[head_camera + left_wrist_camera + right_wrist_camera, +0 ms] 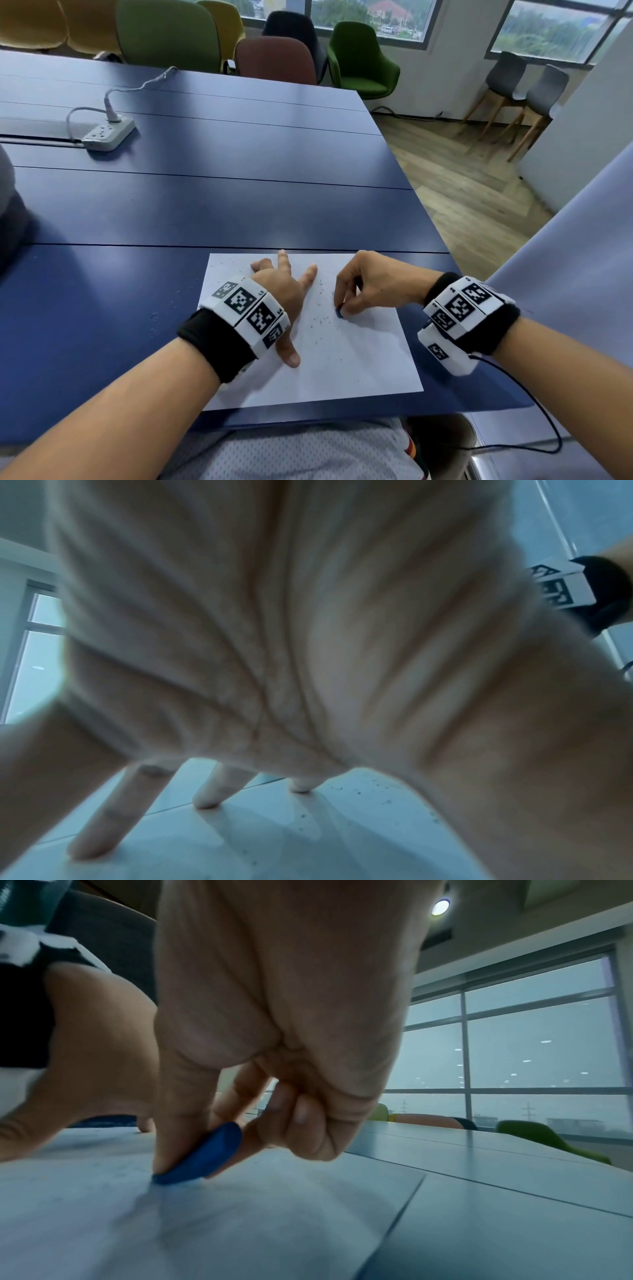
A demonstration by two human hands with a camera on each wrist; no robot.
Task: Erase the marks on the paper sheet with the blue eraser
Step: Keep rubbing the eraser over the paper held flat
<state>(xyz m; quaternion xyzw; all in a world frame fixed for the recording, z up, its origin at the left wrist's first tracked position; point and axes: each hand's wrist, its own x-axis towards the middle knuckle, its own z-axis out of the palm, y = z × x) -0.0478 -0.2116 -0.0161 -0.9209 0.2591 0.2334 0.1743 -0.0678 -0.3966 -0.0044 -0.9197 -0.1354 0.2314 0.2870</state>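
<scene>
A white paper sheet (346, 363) lies on the blue table (171, 212) near its front edge, sprinkled with dark eraser crumbs. My left hand (284, 291) presses flat on the sheet's left half with fingers spread; the left wrist view shows its fingertips (205, 799) touching the paper (240, 845). My right hand (363, 287) pinches the blue eraser (339, 313) between thumb and fingers. In the right wrist view the eraser (202, 1156) is tilted, its lower end touching the paper (240, 1218). No clear pencil marks show around it.
A white power strip (109, 133) with its cable sits far back on the left. Several chairs (359, 58) stand beyond the table's far edge. The table's right edge (442, 236) drops to a wooden floor. A black cable (534, 404) trails from my right wristband.
</scene>
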